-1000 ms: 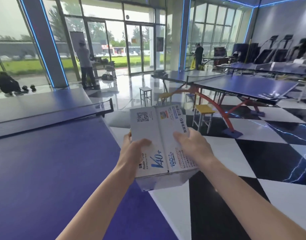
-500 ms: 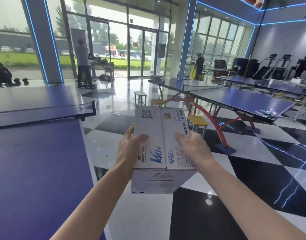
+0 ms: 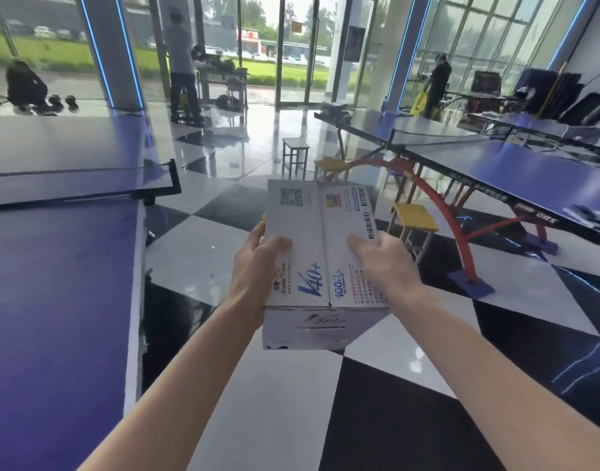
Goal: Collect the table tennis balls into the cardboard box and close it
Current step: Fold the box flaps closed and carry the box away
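A white printed cardboard box [image 3: 320,253], flaps shut, is held above the chequered floor [image 3: 386,419] by the left hand [image 3: 257,266] and right hand [image 3: 383,263], fingers [image 3: 358,240] pressed against it.

Bright daylight through the glass wall [image 3: 264,45], glare across glossy floor [image 3: 223,137], wide-angle bending, soft blur.

The cardboard box [image 3: 320,266] is matt printed white card, the checkered floor [image 3: 393,419] glossy polished tile mirroring light, and the blue table [image 3: 54,300] smooth and dull.
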`<action>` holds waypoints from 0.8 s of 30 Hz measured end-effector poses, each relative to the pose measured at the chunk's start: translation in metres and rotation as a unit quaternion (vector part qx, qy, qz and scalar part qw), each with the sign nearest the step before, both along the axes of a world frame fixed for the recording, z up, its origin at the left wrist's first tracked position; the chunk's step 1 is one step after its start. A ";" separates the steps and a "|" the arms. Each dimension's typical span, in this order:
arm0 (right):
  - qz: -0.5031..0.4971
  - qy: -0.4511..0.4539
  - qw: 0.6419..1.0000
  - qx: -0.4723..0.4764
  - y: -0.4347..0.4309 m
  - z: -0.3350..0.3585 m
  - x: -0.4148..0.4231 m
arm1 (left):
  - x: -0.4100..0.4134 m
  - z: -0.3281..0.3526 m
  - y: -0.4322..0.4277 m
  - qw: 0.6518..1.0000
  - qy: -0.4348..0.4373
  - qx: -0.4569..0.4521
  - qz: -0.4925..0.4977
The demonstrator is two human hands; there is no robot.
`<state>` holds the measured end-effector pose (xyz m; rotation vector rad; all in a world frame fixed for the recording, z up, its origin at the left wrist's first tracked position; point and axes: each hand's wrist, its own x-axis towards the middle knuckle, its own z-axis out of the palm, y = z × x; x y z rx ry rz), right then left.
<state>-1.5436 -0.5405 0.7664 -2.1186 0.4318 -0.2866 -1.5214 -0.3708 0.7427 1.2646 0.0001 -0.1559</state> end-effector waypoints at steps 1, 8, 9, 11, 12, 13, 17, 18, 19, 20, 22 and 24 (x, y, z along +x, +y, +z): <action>0.008 0.003 1.000 0.005 -0.004 -0.003 0.015 | 0.012 -0.002 -0.004 1.000 0.004 0.001 0.004; 0.061 0.002 0.998 -0.010 -0.039 -0.025 0.137 | 0.121 -0.019 -0.035 0.998 0.009 0.022 0.056; 0.070 0.001 0.998 -0.010 -0.045 -0.028 0.155 | 0.137 -0.022 -0.041 0.998 0.010 0.017 0.065; 0.085 0.007 0.996 -0.011 -0.053 -0.032 0.191 | 0.167 -0.027 -0.048 0.996 0.019 0.019 0.082; 0.096 0.014 0.995 -0.014 -0.053 -0.034 0.206 | 0.178 -0.030 -0.050 0.995 0.027 0.020 0.092; 0.113 0.018 0.993 -0.013 -0.053 -0.035 0.222 | 0.190 -0.033 -0.051 0.994 0.033 0.014 0.104; 0.172 0.044 0.984 -0.016 -0.039 -0.048 0.286 | 0.231 -0.047 -0.042 0.984 0.054 0.006 0.167; 0.186 0.051 0.981 -0.016 -0.031 -0.053 0.307 | 0.245 -0.051 -0.035 0.980 0.057 0.005 0.188; 0.195 0.057 0.979 -0.020 -0.025 -0.057 0.320 | 0.253 -0.054 -0.031 0.978 0.060 0.007 0.200; 0.205 0.063 0.976 -0.021 -0.017 -0.061 0.334 | 0.263 -0.058 -0.024 0.975 0.063 0.009 0.212; 0.232 0.078 0.969 -0.021 0.005 -0.073 0.365 | 0.285 -0.067 -0.007 0.968 0.072 0.019 0.239; 0.251 0.096 0.963 -0.023 0.025 -0.086 0.393 | 0.306 -0.079 0.011 0.962 0.087 0.029 0.256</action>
